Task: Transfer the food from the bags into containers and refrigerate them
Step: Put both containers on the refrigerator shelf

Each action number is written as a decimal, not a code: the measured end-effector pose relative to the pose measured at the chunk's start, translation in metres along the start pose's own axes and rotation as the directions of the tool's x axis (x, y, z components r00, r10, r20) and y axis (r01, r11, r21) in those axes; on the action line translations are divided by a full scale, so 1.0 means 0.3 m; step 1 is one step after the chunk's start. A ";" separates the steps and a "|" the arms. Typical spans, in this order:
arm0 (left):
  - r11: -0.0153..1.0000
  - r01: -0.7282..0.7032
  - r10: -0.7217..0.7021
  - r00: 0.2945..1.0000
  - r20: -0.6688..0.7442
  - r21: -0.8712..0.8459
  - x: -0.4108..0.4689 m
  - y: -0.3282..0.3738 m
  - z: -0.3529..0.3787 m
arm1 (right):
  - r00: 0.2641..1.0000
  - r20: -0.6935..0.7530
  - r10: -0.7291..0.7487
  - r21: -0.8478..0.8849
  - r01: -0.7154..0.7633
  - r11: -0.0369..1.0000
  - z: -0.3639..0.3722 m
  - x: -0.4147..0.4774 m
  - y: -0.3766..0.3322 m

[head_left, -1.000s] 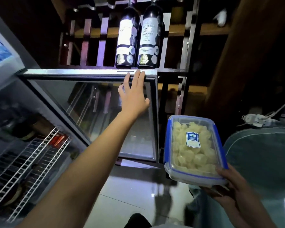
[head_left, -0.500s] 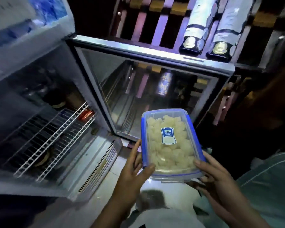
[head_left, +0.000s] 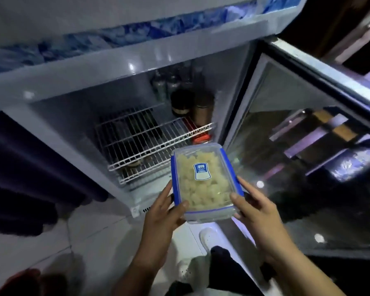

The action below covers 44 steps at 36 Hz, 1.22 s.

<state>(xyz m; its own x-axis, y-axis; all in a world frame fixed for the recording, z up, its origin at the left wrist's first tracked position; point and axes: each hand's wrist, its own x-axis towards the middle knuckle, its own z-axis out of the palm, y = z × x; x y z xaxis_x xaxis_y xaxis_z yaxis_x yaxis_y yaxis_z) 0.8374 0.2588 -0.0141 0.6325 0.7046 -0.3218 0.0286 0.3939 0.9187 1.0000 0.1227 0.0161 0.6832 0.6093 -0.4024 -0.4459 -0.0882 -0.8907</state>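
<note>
A lidded clear container (head_left: 203, 184) with blue clips, full of pale food chunks, before the open fridge (head_left: 120, 82).

1. One view only: a head-worn wide-angle camera, looking forward and steeply down.
2. It faces into the open fridge (head_left: 120, 82). The glass door (head_left: 308, 146) stands open at right, with the floor (head_left: 94, 242) below.
3. Close range: the left hand (head_left: 160, 218) and right hand (head_left: 259, 212), holding the container (head_left: 203, 182), sit at lower centre.

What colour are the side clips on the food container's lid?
Blue, on the container with a clear lid, seen in the head view.
</note>
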 end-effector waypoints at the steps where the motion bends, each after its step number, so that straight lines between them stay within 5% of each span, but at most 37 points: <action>1: 1.000 -0.023 0.023 0.999 -0.024 0.008 0.028 0.002 -0.008 | 1.000 0.028 -0.004 -0.039 0.005 0.999 0.012 0.048 -0.003; 16: 0.999 -0.005 -0.015 0.918 -0.395 -0.051 0.548 -0.002 0.025 | 0.903 0.417 0.106 -0.377 0.066 0.924 0.095 0.753 -0.017; 26: 0.991 -0.060 0.094 0.950 -0.297 0.121 0.718 -0.018 -0.022 | 0.867 0.498 0.021 -0.509 0.272 0.817 0.190 0.960 0.001; 32: 0.938 -0.071 0.218 0.882 -0.417 0.340 0.796 -0.049 -0.060 | 0.830 0.551 -0.088 -0.694 0.515 0.503 0.237 1.043 0.030; 35: 0.713 -0.101 0.421 0.853 -0.308 0.694 0.831 -0.062 -0.064 | 0.793 0.579 -0.187 -0.738 0.608 0.293 0.268 1.069 0.046; 37: 0.639 -0.076 0.459 0.837 -0.300 0.766 0.853 -0.067 -0.067 | 0.750 0.611 -0.253 -0.738 0.655 0.161 0.291 1.086 0.055; 44: 0.443 0.056 0.401 0.880 -0.254 0.895 0.941 -0.032 -0.092 | 0.763 0.583 -0.280 -0.796 0.605 -0.008 0.357 1.150 0.056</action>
<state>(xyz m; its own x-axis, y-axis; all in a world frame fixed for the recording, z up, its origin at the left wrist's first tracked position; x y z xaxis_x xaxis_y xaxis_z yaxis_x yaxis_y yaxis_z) 0.9942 0.4701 -0.1201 0.3717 0.9280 0.0271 0.7406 -0.3140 0.5940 1.1664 0.4159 -0.1150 0.3093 0.9487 0.0658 0.8775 -0.2581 -0.4043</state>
